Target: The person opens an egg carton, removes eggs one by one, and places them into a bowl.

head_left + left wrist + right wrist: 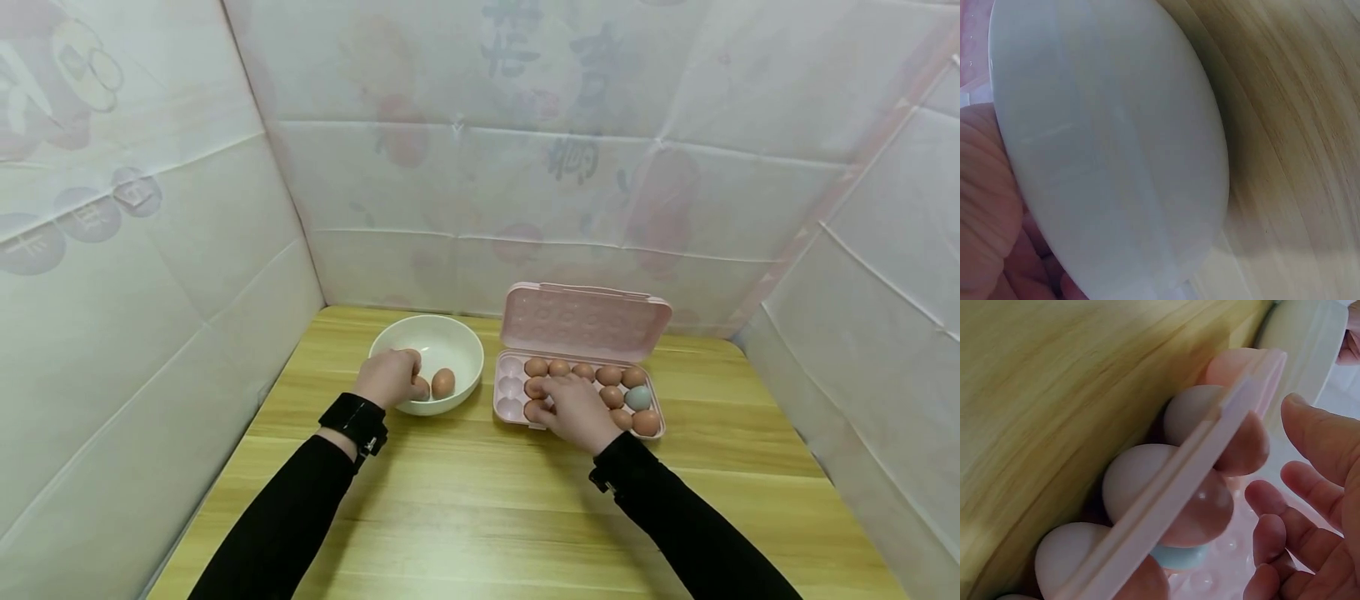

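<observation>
My left hand (386, 377) reaches over the near left rim of a white bowl (463, 346). A brown egg (443, 382) lies in the bowl to the right of its fingers, and more brown shell shows beside them. The bowl's wall (1116, 137) hides the fingertips in the left wrist view, so any grip is unclear. Over a pink egg carton (525, 355) is my right hand (581, 410), with thumb and fingers apart and nothing held between them in the right wrist view. Its fingers are nearest the carton's left brown eggs (534, 387).
The carton's lid (585, 321) stands raised at the back. Several brown eggs and one pale blue egg (638, 397) sit in the carton; its leftmost column of cups (511, 387) holds none. Printed white sheets (480, 183) enclose the wooden table (480, 517) behind and at both sides.
</observation>
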A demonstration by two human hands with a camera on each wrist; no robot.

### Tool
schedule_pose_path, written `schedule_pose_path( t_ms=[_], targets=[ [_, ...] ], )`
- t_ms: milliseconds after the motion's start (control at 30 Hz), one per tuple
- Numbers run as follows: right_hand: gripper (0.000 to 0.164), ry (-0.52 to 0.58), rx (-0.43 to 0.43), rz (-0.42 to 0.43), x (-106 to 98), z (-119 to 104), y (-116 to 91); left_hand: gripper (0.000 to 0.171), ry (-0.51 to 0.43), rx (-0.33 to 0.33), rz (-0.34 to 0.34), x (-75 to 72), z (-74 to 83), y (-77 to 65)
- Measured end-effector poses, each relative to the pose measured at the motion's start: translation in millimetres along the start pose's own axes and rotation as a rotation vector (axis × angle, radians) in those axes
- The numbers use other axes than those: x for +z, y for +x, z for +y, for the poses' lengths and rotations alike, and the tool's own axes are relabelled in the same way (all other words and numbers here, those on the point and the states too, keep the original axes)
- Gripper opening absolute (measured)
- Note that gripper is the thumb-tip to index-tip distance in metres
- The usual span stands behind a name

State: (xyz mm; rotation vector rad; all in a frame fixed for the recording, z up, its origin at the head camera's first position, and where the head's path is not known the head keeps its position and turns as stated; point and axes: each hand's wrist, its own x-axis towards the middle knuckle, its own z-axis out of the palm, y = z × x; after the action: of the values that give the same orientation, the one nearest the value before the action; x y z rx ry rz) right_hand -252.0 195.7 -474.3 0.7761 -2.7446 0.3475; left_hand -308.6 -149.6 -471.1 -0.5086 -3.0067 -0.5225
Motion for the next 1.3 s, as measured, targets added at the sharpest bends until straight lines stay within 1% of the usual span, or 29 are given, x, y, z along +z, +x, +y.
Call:
schedule_pose_path(
  t_ms=[133, 233, 467, 700, 900, 933, 1033, 1067, 1133, 1233, 1300],
  targets=[
    [0.026, -0.013, -0.025, 0.033, 4, 0, -1, 0.028, 0.002, -0.015, 0.000, -0.4, 2.5, 0.2],
    [0.027, -0.015, -0.043, 0.056, 7, -1, -1, 0.029, -0.002, -0.023, -0.003, 0.5, 3.3, 0.7],
    [0.029, -0.012, -0.056, 0.052, 11, -1, -2, 0.038, 0.004, -0.024, -0.022, 3.1, 2.9, 3.2],
    [0.027, -0.030, -0.063, 0.064, 13, 0, -2, 0.031, 0.012, -0.038, -0.037, 1.3, 5.4, 3.8],
    [0.029, -0.027, -0.067, 0.062, 14, 3, 0, 0.036, 0.005, -0.049, -0.040, -0.6, 7.9, 1.6],
    [0.029, -0.030, -0.061, 0.052, 14, 2, 0, 0.033, 0.006, -0.054, -0.040, -1.4, 8.5, 1.0],
    [0.031, -0.029, -0.033, 0.016, 11, 1, 0, 0.028, 0.006, -0.065, -0.022, -4.1, 13.2, -2.7],
    [0.031, -0.032, -0.024, 0.008, 11, 0, 0, 0.029, 0.004, -0.061, -0.008, -5.2, 15.8, -4.9],
    [0.033, -0.032, -0.010, 0.003, 9, -1, -1, 0.036, -0.016, -0.043, 0.019, -6.5, 21.9, -10.6],
    [0.030, -0.057, -0.014, 0.033, 10, -2, -1, 0.035, -0.089, 0.006, 0.080, -7.4, 33.7, -22.3],
    [0.027, -0.074, -0.021, 0.054, 10, -2, -1, 0.033, -0.153, 0.042, 0.108, -6.6, 41.8, -29.9]
  ],
)
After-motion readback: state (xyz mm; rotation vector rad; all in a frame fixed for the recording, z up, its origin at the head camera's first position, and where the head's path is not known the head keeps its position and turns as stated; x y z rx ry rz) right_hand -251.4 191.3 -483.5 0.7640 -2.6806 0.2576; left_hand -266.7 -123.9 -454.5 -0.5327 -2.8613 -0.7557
